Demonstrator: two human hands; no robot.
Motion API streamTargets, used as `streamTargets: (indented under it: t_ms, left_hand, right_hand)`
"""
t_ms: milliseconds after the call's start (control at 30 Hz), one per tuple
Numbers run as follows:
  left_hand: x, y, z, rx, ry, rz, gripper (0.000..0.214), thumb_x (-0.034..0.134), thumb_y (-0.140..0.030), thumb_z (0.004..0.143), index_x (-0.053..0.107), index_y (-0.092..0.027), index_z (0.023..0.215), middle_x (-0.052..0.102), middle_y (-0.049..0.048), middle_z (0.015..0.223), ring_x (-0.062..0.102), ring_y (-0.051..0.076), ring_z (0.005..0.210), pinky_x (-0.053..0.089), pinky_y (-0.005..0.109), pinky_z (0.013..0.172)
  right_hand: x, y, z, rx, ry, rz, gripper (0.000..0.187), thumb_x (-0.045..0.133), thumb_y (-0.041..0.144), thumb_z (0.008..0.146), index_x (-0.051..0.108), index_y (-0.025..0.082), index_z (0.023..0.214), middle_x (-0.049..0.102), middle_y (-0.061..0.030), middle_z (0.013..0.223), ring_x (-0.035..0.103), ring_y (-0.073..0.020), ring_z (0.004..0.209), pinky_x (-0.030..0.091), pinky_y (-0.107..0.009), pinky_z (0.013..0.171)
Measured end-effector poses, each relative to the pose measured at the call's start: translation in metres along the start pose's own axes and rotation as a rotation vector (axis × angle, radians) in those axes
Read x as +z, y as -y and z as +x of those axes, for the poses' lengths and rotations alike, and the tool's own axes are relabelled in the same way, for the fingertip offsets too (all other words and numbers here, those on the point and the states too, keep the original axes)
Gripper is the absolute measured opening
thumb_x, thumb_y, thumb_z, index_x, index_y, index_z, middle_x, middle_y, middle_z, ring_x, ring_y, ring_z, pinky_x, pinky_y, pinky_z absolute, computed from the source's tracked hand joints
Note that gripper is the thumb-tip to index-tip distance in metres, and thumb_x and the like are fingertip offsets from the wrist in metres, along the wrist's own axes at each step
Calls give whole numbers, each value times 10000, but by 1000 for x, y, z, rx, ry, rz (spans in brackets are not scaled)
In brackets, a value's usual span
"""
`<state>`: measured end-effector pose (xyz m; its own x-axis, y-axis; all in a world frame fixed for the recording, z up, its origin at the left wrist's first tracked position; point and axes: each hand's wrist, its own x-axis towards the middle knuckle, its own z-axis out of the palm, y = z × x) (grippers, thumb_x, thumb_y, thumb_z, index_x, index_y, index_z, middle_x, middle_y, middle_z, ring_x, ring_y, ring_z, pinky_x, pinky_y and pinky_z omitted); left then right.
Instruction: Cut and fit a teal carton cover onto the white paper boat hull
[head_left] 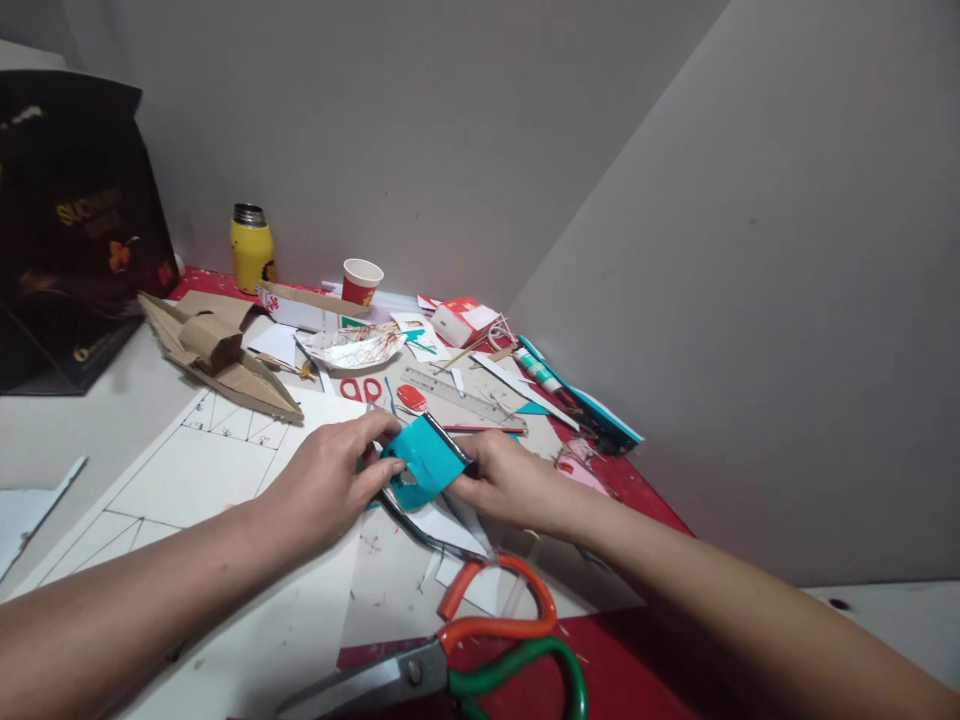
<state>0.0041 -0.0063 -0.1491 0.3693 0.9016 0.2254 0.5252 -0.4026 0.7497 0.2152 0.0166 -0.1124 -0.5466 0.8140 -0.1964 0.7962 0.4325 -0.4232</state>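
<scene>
Between my two hands is a bright blue piece of paper or card [429, 455] with a dark strip along its upper right edge. My left hand [337, 470] pinches its left side, thumb on the front. My right hand [499, 478] grips the right end by the dark strip, its fingers partly hidden behind the piece. Just below it lies a white boat-like piece with a dark rim [435, 530]. Nearer to me rest large scissors [510, 630] with one orange and one green handle.
A cardboard boat [217, 350] sits on the drawn paper sheet [217, 480] at left. Behind are a yellow bottle [253, 255], a paper cup [361, 284], a clear ruler [465, 400] and paper scraps. A black bag [67, 230] stands far left; grey walls close the back and right.
</scene>
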Motion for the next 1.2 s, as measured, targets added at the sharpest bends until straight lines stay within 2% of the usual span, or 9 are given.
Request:
streamTargets:
  t_ms: [200,333,500,733,867,933,1067,1200]
  left_hand:
    - [-5,-7,0,-23,-18,71,107,629,-220,778,626,-216,885,639,30,892,570,225,872,422,337,759]
    - [-10,-13,0,-98,35,61,88,619,-229,741,619,-216,828,614,26,840,563,230,830,421,341,725]
    - [-10,-13,1,-126,56,38,66,600,-211,706,592,-220,771,598,10,801,558,223,806,415,330,703]
    - [-11,-11,2,-131,71,50,260,591,-202,688,623,-240,943,624,30,869,562,257,882,415,368,782]
    - [-15,-11,2,-126,84,46,260,566,-191,706,624,-232,956,651,34,879,572,256,900,414,364,791]
    - [-16,-11,2,-130,95,27,230,559,-205,731,621,-229,951,661,25,863,577,237,855,416,337,747]
    - [-16,-11,2,-157,157,-68,157,532,-263,809,622,-222,930,628,-21,746,507,158,620,361,267,568]
    - [-14,-7,2,-142,196,-260,150,516,-286,863,635,-195,848,547,-42,667,429,113,565,319,230,518]
  right_hand:
    - [-3,1,-1,24,32,-77,100,584,176,793,610,171,697,623,-1,645,496,-124,578,300,-235,525]
    - [-7,3,-1,17,69,-139,154,597,208,782,565,181,634,555,20,563,431,-108,512,247,-241,487]
    - [-9,7,1,6,93,-184,133,597,207,766,584,184,635,562,15,576,419,-105,501,245,-250,492]
    - [-8,10,1,24,95,-201,120,589,194,772,605,184,653,585,4,586,433,-110,507,235,-254,490]
    - [-8,10,1,18,97,-206,138,577,234,792,612,186,667,596,-4,593,439,-114,511,241,-256,492]
    - [-9,10,1,13,103,-206,121,571,226,786,618,186,681,617,-10,617,458,-117,523,248,-254,495]
    - [-9,11,1,11,105,-208,112,569,212,779,627,186,687,628,-13,629,462,-117,526,256,-253,499]
    - [-8,10,1,29,96,-212,129,584,224,789,624,182,674,610,-11,601,437,-114,509,258,-257,498]
